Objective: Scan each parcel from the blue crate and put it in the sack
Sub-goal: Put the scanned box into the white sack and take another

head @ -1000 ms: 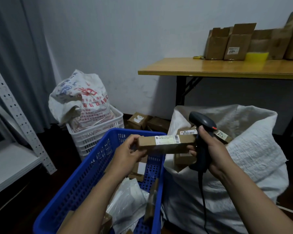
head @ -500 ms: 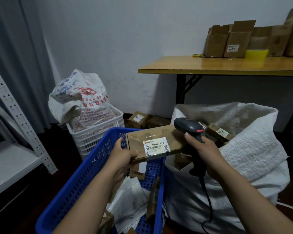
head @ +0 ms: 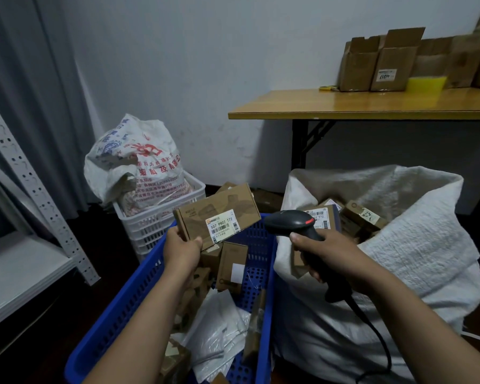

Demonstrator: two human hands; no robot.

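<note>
Tilted up since half a second ago, the parcel now shows its barcode label at the frame's centre, above the blue crate. The left hand pinches its lower left corner in its fingers, and the right hand has its fingers wrapped round the scanner just right of it. Several boxes already lie in the sack at right; this one looks mid-scan, with other parcels waiting in the crate.

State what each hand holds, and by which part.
The left hand grips the labelled cardboard parcel by its lower left corner. The right hand grips the black barcode scanner by its handle, below the head.
</note>
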